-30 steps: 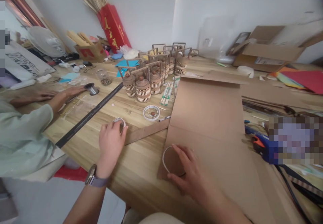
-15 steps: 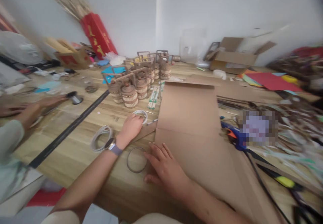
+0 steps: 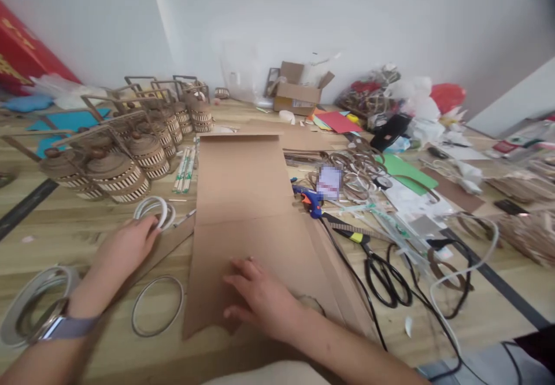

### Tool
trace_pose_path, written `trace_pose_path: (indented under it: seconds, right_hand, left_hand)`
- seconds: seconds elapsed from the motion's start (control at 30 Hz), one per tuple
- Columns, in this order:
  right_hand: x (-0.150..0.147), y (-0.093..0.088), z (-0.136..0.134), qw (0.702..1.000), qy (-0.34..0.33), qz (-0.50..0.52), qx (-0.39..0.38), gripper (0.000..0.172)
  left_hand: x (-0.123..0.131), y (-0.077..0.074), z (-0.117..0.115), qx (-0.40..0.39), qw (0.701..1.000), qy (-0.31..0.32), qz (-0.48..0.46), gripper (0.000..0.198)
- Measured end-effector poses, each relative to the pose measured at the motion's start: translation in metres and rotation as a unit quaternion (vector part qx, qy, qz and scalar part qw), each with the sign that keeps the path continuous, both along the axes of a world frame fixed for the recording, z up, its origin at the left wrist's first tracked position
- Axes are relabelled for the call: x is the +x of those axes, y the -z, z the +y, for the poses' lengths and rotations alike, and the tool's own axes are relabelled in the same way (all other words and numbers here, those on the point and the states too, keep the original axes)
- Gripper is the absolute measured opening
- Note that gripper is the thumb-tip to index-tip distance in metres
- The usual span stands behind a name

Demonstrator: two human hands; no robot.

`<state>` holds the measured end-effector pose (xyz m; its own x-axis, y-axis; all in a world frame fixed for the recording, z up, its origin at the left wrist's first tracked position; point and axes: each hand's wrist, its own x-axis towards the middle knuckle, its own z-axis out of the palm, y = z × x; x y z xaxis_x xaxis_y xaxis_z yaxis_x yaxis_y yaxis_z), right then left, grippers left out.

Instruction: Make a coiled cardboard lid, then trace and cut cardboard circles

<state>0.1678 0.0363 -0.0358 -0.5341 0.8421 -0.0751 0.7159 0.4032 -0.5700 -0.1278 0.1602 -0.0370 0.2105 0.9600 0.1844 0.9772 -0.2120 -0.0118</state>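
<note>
My left hand (image 3: 124,249), with a watch (image 3: 52,324) on its wrist, has its fingers closed on the near edge of some white rings (image 3: 163,214), one of which is tilted up. Over the flat cardboard sheet (image 3: 243,182) is my right hand (image 3: 264,301), fingers apart and holding nothing. A single thin ring (image 3: 157,306) lies on the wooden table between the two hands. More pale rings (image 3: 21,315) rest by my left wrist. Just beyond my left hand stand several small lidded wooden buckets (image 3: 117,174) with tall handles.
Right of the cardboard lie a blue glue gun (image 3: 310,200), black-handled scissors (image 3: 385,278) and tangled cables (image 3: 446,292). Loose brown strips (image 3: 351,168) and a green sheet (image 3: 407,174) lie beyond. An open carton (image 3: 297,96) stands by the wall. Wrapped sticks (image 3: 185,170) lie near the buckets.
The view has turned to the right, and a person's arms at the left are out of sight. My right hand has moved from beside the thin ring onto the cardboard. My left hand stays at the white rings.
</note>
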Motion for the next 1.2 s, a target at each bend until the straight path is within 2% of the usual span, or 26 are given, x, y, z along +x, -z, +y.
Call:
trace_pose_path:
  seconds: [0.17,0.3,0.4,0.5,0.57,0.63,0.7,0.77,0.83,0.93,1.07,1.2]
  right_hand:
    - [0.000,-0.003,0.000,1.000,-0.004,-0.002,-0.014,0.054]
    - [0.003,-0.004,0.001,0.999,0.001,0.026,-0.026,0.053]
    - [0.006,-0.003,0.004,0.994,0.031,0.089,-0.048,0.052]
    - [0.009,0.000,0.010,0.968,0.123,0.201,-0.087,0.050]
    - [0.012,0.002,0.014,0.942,0.183,0.260,-0.107,0.046]
    - [0.014,0.004,0.018,0.930,0.225,0.271,-0.108,0.039]
    - [0.017,0.006,0.019,0.930,0.249,0.249,-0.100,0.029]
    - [0.021,0.007,0.019,0.933,0.255,0.232,-0.100,0.022]
    - [0.027,0.009,0.018,0.936,0.251,0.220,-0.110,0.022]
    - [0.038,0.013,0.017,0.938,0.249,0.206,-0.122,0.028]
    - [0.047,0.020,0.020,0.941,0.255,0.186,-0.123,0.035]
    - [0.036,0.017,0.025,0.961,0.214,0.153,-0.086,0.033]
  left_hand:
    - [-0.001,-0.009,-0.007,0.052,0.998,0.012,-0.029,0.024]
    - [0.002,-0.025,-0.018,0.162,0.983,0.074,-0.051,0.025]
    - [0.014,-0.033,-0.034,0.201,0.972,0.121,-0.030,0.024]
    - [0.039,-0.030,-0.061,0.203,0.954,0.222,0.000,0.025]
    - [0.062,-0.024,-0.083,0.210,0.934,0.290,-0.001,0.033]
    - [0.084,-0.017,-0.103,0.169,0.925,0.339,-0.010,0.036]
    - [0.099,-0.009,-0.117,0.143,0.923,0.356,-0.024,0.034]
    - [0.106,0.000,-0.126,0.119,0.924,0.361,-0.035,0.031]
    - [0.104,0.009,-0.130,0.092,0.932,0.346,-0.048,0.028]
    - [0.091,0.020,-0.135,0.035,0.961,0.265,-0.068,0.037]
    - [0.072,0.022,-0.146,-0.067,0.975,0.199,-0.073,0.042]
    - [0.064,0.019,-0.159,-0.100,0.976,0.152,-0.117,0.043]
